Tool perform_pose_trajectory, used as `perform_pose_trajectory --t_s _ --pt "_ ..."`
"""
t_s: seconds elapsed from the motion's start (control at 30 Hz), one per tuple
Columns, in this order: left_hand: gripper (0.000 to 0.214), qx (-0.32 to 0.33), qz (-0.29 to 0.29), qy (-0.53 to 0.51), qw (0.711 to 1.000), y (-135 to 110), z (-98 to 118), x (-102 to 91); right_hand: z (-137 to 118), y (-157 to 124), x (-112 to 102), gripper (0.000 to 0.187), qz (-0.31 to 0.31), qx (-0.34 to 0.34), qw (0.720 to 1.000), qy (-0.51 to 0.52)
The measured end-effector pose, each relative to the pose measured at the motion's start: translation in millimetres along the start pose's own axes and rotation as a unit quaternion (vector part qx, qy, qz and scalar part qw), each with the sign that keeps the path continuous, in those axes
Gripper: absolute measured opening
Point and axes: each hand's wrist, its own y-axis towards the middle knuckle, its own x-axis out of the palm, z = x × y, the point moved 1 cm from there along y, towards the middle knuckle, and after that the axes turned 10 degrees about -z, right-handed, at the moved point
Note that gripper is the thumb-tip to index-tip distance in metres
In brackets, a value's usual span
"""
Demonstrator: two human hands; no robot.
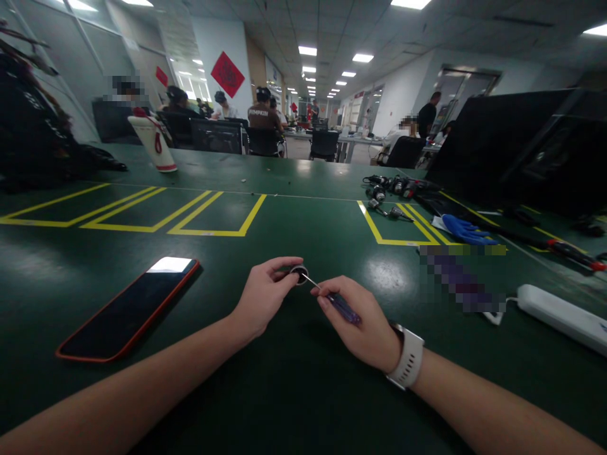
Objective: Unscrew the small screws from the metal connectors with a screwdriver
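My left hand [265,298] pinches a small round dark part with a metal rim [299,274] between thumb and fingers, just above the green table [303,215]. My right hand [361,322] grips a small screwdriver with a purple handle [342,308]. Its thin metal tip [309,280] touches the round part. A white watch [406,360] sits on my right wrist. Both forearms rest low over the table's front.
A black phone in a red case [128,308] lies to the left. A white power strip [562,316] lies at right, with a blue glove [465,230] and small dark parts [393,186] beyond. A white cup [154,142] stands far left. Dark monitors [516,142] stand at right. People sit at desks behind.
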Motion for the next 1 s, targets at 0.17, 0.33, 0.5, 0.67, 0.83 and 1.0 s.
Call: perform_pose_trajectory --t_s 0.17,0.33,0.5,0.67,0.83,1.0 --pt "0.026 0.021 -0.003 0.020 1.000 1.4 -4.4 -1.9 0.0 0.0 1.0 0.011 -0.004 -0.018 1.000 -0.020" --pt "0.026 0.037 -0.012 0.050 0.998 1.7 -6.6 -4.5 -2.7 -0.7 0.1 0.010 -0.006 -0.028 0.999 -0.038" --pt "0.026 0.039 -0.007 0.052 0.998 0.9 -4.0 -3.4 -6.6 -1.9 -1.3 0.011 -0.005 -0.026 0.998 -0.057" --pt "0.024 0.046 -0.006 0.054 0.997 0.5 -3.1 -2.3 -7.5 -1.4 0.2 0.010 -0.005 -0.024 0.997 -0.068" --pt "0.024 0.039 -0.002 0.047 0.998 -0.7 -0.8 -1.1 -8.9 -0.8 -0.3 0.012 -0.019 -0.017 0.997 -0.070" --pt "0.024 0.042 0.007 0.062 0.997 0.2 -2.6 0.2 -8.3 -2.1 1.0 0.010 -0.028 -0.012 0.996 -0.088"
